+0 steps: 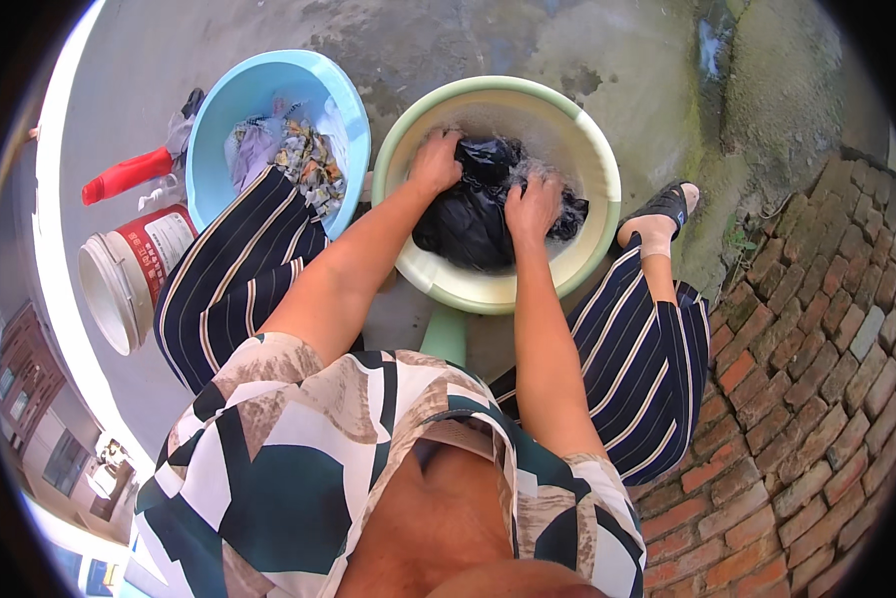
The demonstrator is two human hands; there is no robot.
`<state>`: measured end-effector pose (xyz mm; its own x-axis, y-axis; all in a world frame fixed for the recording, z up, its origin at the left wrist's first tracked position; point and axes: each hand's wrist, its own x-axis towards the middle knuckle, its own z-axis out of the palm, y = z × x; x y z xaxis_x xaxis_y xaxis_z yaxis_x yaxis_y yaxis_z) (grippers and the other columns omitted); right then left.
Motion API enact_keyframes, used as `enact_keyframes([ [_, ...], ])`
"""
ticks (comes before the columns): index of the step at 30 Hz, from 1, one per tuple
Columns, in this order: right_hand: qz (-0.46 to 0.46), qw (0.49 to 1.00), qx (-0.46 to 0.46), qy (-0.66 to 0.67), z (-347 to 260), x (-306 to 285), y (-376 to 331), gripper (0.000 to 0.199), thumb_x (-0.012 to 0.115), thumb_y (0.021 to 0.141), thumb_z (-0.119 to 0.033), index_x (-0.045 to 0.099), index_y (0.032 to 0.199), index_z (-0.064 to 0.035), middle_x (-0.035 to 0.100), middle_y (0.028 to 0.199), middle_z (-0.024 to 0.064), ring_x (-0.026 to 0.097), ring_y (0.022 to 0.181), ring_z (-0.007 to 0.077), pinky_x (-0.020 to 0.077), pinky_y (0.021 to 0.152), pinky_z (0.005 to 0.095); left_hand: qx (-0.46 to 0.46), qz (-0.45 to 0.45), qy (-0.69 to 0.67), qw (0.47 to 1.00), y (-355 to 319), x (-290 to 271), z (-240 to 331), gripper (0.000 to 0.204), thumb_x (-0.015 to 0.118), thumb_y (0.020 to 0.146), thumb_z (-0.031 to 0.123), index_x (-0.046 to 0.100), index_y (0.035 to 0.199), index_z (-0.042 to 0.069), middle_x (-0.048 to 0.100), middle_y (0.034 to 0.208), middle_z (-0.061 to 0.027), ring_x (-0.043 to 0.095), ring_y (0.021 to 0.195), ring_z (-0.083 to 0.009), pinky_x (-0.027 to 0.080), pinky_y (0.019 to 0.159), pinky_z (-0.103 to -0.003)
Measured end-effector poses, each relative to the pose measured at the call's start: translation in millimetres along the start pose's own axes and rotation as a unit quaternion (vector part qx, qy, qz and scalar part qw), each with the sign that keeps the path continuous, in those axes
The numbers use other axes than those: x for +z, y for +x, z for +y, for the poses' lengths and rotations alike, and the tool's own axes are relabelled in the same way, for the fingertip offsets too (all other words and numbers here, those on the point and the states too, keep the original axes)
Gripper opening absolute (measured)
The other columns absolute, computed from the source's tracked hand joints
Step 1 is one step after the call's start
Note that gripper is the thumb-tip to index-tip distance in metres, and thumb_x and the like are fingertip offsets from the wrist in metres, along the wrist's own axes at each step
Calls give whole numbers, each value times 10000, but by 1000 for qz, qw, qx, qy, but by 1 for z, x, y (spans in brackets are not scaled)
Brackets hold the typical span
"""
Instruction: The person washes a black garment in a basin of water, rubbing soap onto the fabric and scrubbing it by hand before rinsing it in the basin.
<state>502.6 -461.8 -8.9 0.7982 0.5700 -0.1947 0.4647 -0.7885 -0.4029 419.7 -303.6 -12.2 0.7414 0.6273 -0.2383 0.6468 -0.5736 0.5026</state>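
Note:
A soaked black garment (460,227) lies bunched in soapy water in a round pale-yellow basin (607,189) with a green rim. My left hand (437,162) is at the garment's upper left side, its fingers curled onto the cloth. On the right, my right hand (534,205) grips the wet fabric, and bubbly water shows around its fingers. Parts of both hands' fingertips are hidden by the cloth and water.
A light-blue basin (203,149) with purple and patterned clothes (308,159) stands left. Beside it are a white-and-red bucket (119,289) and a red object (129,176). Brick paving (767,419) lies right, wet concrete (418,40) beyond. A pale green piece (445,336) shows below the basin.

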Motion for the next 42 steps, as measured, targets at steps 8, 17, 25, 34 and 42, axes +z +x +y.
enact_keyframes([
  [8, -228, 408, 228, 854, 22, 0, -16, 472, 494, 826, -429, 474, 1121, -62, 534, 1018, 112, 519, 958, 225, 426, 808, 364, 37, -128, -225, 965, -84, -32, 117, 367, 496, 642, 95, 524, 996, 1, 579, 927, -219, 551, 859, -372, 434, 781, -409],
  [17, -73, 467, 261, 842, -46, -57, -80, 378, 448, 850, -388, 509, 1058, -79, 571, 953, 80, 559, 849, 220, 450, 780, 364, 34, 2, -86, 996, -111, -82, 145, 273, 533, 660, 315, 609, 769, 77, 606, 713, -170, 596, 684, -320, 482, 631, -407],
  [25, -146, 385, 159, 897, -34, -52, -96, 336, 423, 833, -353, 523, 978, -68, 562, 942, 78, 557, 872, 223, 456, 800, 360, 177, -56, -71, 980, -174, -97, 166, 241, 540, 636, 324, 602, 691, 97, 575, 589, -140, 580, 601, -318, 469, 586, -407],
  [34, -118, 398, 261, 872, -56, -82, -97, 347, 353, 858, -366, 535, 963, -89, 577, 967, 79, 562, 889, 231, 451, 804, 378, 63, 17, -55, 996, -127, -88, 148, 243, 522, 670, 328, 626, 691, 111, 595, 651, -149, 587, 629, -312, 473, 585, -402],
  [42, 8, 384, 334, 861, -47, -61, -87, 375, 334, 877, -358, 526, 1001, -61, 572, 979, 104, 568, 861, 265, 465, 778, 368, 36, 43, -29, 998, -104, -52, 125, 263, 519, 730, 352, 628, 755, 114, 600, 670, -150, 590, 648, -326, 476, 602, -403],
])
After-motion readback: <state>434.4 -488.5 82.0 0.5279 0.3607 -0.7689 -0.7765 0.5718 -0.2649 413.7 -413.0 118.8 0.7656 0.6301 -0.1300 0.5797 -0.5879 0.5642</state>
